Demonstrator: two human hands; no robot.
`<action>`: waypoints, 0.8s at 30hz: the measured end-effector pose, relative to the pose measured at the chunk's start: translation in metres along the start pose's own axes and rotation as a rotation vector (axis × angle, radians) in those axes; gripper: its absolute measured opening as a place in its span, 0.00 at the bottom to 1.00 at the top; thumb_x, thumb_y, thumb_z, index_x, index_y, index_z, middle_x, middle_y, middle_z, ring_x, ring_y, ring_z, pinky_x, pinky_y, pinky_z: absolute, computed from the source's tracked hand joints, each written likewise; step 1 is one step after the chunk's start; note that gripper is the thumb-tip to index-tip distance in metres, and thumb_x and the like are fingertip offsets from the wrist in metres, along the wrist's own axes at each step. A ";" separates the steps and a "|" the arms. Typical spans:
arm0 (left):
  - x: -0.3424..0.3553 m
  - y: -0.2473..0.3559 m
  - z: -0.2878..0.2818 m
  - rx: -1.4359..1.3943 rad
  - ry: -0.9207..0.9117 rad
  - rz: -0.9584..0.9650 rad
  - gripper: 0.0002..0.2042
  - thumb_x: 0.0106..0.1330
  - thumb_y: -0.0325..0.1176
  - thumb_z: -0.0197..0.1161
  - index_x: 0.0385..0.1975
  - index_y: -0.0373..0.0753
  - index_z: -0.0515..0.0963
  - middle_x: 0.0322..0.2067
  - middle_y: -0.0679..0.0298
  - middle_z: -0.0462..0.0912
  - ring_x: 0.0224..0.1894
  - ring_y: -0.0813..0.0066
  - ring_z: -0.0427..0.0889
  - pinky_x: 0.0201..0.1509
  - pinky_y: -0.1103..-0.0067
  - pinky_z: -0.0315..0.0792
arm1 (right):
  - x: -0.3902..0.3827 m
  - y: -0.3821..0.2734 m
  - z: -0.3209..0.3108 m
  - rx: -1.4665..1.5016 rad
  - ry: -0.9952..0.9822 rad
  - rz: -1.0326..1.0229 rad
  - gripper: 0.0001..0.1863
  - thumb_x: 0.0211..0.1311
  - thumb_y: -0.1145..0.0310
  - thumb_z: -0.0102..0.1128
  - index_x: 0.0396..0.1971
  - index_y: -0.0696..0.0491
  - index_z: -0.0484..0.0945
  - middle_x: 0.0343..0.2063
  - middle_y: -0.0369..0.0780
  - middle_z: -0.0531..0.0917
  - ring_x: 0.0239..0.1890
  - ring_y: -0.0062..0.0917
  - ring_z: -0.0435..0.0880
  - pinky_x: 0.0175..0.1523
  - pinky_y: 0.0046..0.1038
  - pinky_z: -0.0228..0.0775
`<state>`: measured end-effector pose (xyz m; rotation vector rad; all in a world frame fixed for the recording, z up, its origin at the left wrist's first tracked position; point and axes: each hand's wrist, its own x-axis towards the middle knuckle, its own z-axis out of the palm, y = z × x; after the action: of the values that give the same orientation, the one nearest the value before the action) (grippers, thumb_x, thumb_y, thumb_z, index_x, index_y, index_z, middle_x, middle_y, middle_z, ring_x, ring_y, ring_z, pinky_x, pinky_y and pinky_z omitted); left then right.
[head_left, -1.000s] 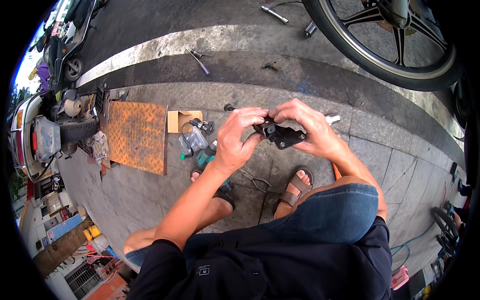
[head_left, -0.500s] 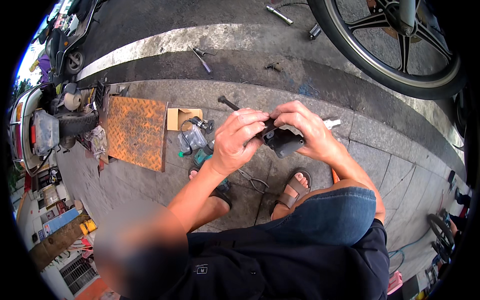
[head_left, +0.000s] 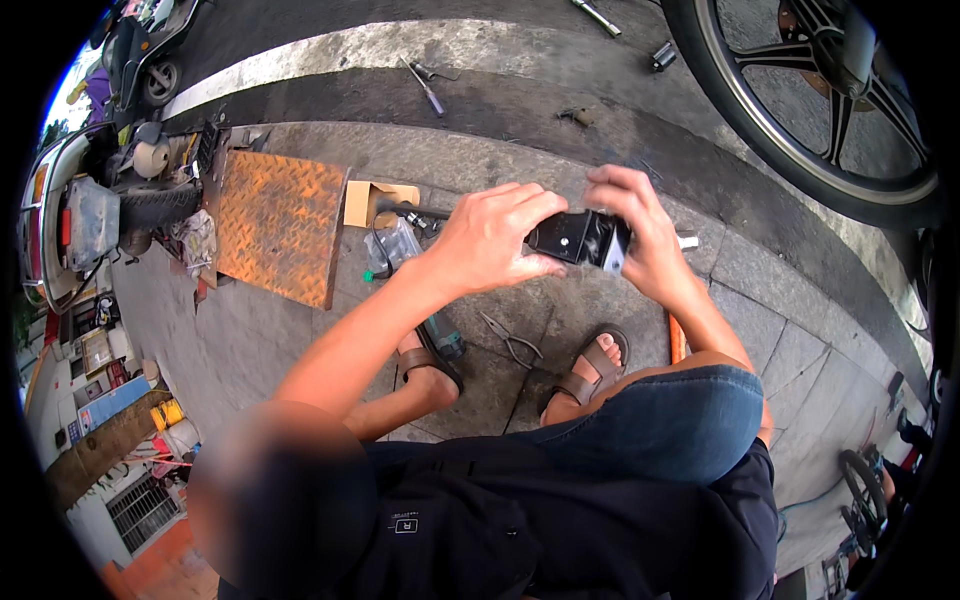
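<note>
My left hand (head_left: 495, 235) is closed on a black metal bracket part (head_left: 565, 237) with a glossy, plate-like face and small bolt heads or holes. A dark rod-like piece (head_left: 418, 209) sticks out leftward behind that hand. My right hand (head_left: 645, 225) curls round the other end of the part, fingers bent and somewhat blurred by motion. Under the hands, pliers (head_left: 510, 340) and a teal power tool (head_left: 448, 338) lie on the paving beside my sandalled feet. An open cardboard box (head_left: 360, 200) and a clear bag with a cable (head_left: 398, 245) lie just left of the hands.
An orange steel plate (head_left: 275, 230) lies at left beside a scooter's rear end (head_left: 85, 225). A motorcycle wheel (head_left: 730, 90) stands upper right. A screwdriver (head_left: 425, 90), socket (head_left: 662, 57) and silver bar (head_left: 595, 15) lie on the asphalt. A bicycle wheel (head_left: 860, 490) is at right.
Both hands have raised and shifted farther forward with the black part, which has turned to show a flatter, shinier face. My right fingers have lifted higher along its end.
</note>
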<state>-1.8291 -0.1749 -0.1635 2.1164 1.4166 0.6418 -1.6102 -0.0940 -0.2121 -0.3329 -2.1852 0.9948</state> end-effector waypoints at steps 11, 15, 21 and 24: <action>-0.002 0.008 0.013 0.183 0.017 -0.372 0.27 0.45 0.41 0.78 0.44 0.38 0.76 0.37 0.57 0.79 0.38 0.53 0.83 0.40 0.65 0.77 | -0.024 0.007 0.018 1.036 0.208 0.923 0.29 0.68 0.60 0.61 0.59 0.62 0.64 0.40 0.44 0.82 0.37 0.25 0.84 0.45 0.27 0.78; 0.002 0.009 0.013 0.087 0.005 -0.415 0.28 0.45 0.43 0.79 0.44 0.37 0.76 0.35 0.53 0.82 0.38 0.52 0.83 0.41 0.65 0.76 | -0.017 -0.002 0.015 1.070 0.180 0.933 0.33 0.65 0.63 0.65 0.64 0.59 0.60 0.39 0.42 0.81 0.35 0.23 0.83 0.44 0.26 0.78; 0.006 0.015 0.012 0.007 -0.068 -0.526 0.27 0.47 0.43 0.78 0.43 0.35 0.76 0.33 0.52 0.83 0.38 0.52 0.84 0.41 0.66 0.75 | -0.016 -0.009 0.018 1.030 0.183 0.937 0.36 0.63 0.65 0.66 0.66 0.57 0.59 0.38 0.41 0.81 0.32 0.21 0.83 0.41 0.24 0.77; 0.005 0.016 0.013 0.016 -0.072 -0.530 0.27 0.46 0.44 0.78 0.41 0.36 0.76 0.36 0.51 0.84 0.39 0.51 0.84 0.41 0.63 0.77 | -0.018 -0.008 0.018 1.031 0.179 0.943 0.36 0.63 0.66 0.66 0.66 0.57 0.59 0.39 0.41 0.80 0.33 0.21 0.83 0.42 0.24 0.77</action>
<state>-1.8079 -0.1770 -0.1627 1.6434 1.8399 0.3396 -1.6096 -0.1182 -0.2239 -0.9042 -1.0348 2.2946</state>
